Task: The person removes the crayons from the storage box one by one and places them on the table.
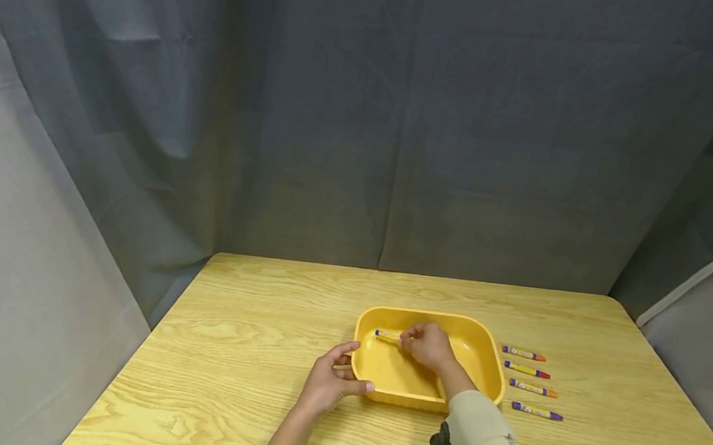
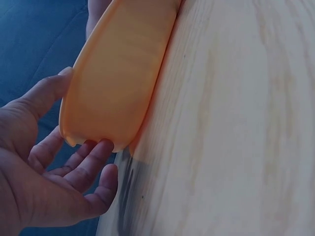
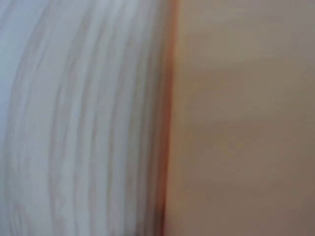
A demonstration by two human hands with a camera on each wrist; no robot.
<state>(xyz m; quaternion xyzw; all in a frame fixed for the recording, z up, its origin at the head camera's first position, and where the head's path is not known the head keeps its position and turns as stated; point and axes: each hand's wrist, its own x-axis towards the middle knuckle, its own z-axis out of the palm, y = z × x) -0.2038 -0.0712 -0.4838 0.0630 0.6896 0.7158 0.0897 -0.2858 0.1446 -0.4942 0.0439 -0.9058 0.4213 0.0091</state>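
Observation:
A yellow tray (image 1: 406,394) with a raised rim stands on the wooden table. At its left end my left hand (image 1: 327,384) holds the corner, thumb at the front rim and fingers against the end wall; the left wrist view shows this hand (image 2: 64,167) around the tray (image 2: 115,83) up close. Inside the tray, my right hand (image 1: 430,346) pinches a yellow-wrapped crayon (image 1: 386,335) by its right end, which the fingers hide. The crayon lies sideways near the tray's back left. Only the tray's wall (image 3: 241,118) and blurred table show in the right wrist view.
Right of the tray, several crayons lie in a column, among them an orange-tipped crayon (image 1: 524,353), a red-tipped crayon (image 1: 527,369) and a purple crayon (image 1: 537,411). Grey curtains (image 1: 314,123) hang behind the table (image 1: 229,351). A small black object (image 1: 441,443) sits by the right sleeve.

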